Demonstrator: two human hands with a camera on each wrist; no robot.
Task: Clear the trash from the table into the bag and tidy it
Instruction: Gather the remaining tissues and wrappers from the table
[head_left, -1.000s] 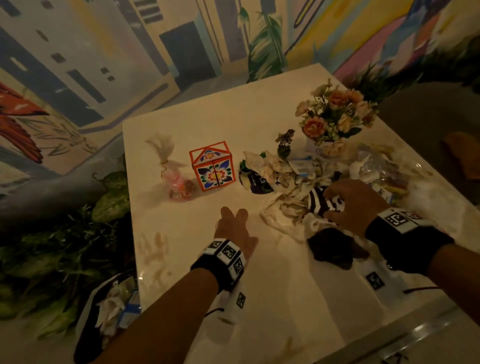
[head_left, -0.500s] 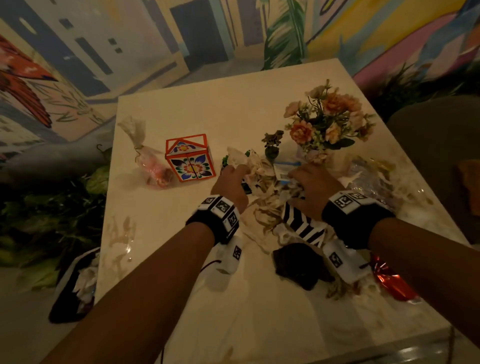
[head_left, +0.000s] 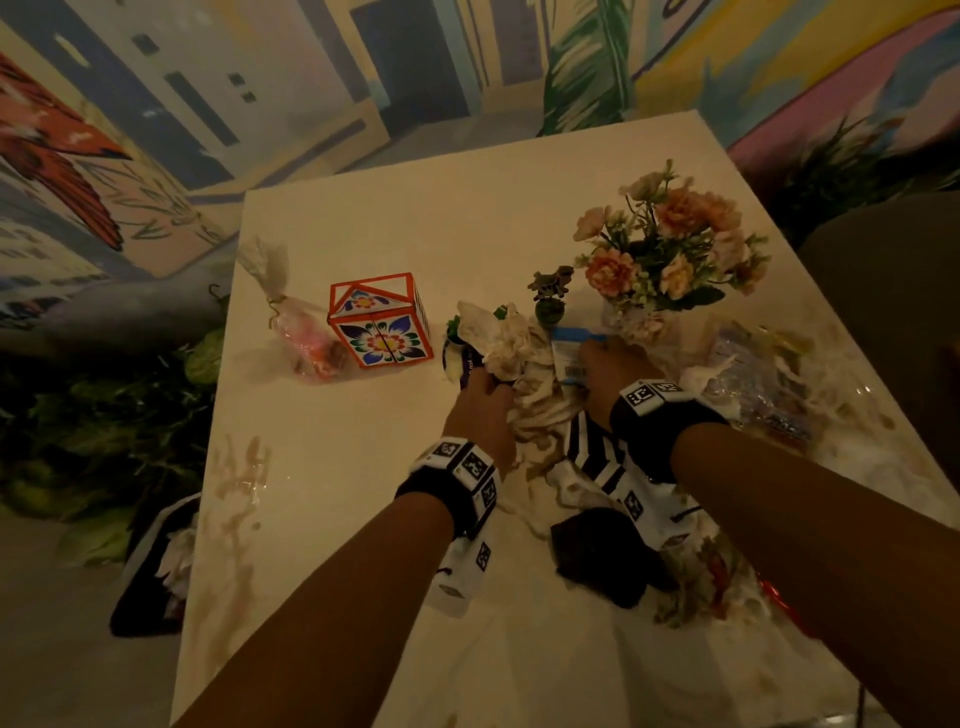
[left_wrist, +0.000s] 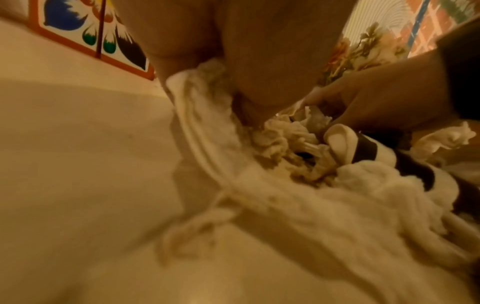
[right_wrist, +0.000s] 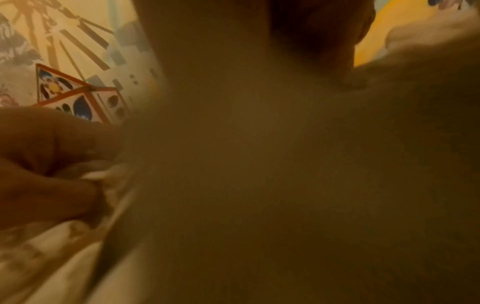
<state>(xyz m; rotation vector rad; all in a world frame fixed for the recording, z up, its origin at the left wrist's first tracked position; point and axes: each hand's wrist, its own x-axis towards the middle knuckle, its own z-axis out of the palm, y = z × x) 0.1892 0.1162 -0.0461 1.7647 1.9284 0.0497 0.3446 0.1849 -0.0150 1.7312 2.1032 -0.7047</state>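
A heap of crumpled, stained paper napkins (head_left: 511, 358) lies mid-table with a blue-and-white packet (head_left: 569, 358) in it. My left hand (head_left: 483, 395) grips the heap from its left side, fingers curled into the paper. From the right, my right hand (head_left: 605, 364) digs its curled fingers into the same heap, over the packet. The left wrist view shows the napkins (left_wrist: 283, 144) bunched between both hands, with the right hand (left_wrist: 376, 98) clawed into them. A black-and-white striped wrapper (head_left: 597, 457) lies under my right wrist. The dark trash bag (head_left: 156, 561) stands on the floor by the table's left edge.
A flower-painted box (head_left: 379, 322) and a tied candy bag (head_left: 301, 338) stand left of the heap. A flower bouquet (head_left: 670, 249) and a small figurine (head_left: 550, 296) stand behind it. Clear plastic (head_left: 753, 374), a dark crumpled wrapper (head_left: 608, 561) and red foil (head_left: 779, 603) lie to the right.
My left hand left the bare tabletop and went forward to the heap. My right hand moved off the striped wrapper. Both now close on the napkins from either side.
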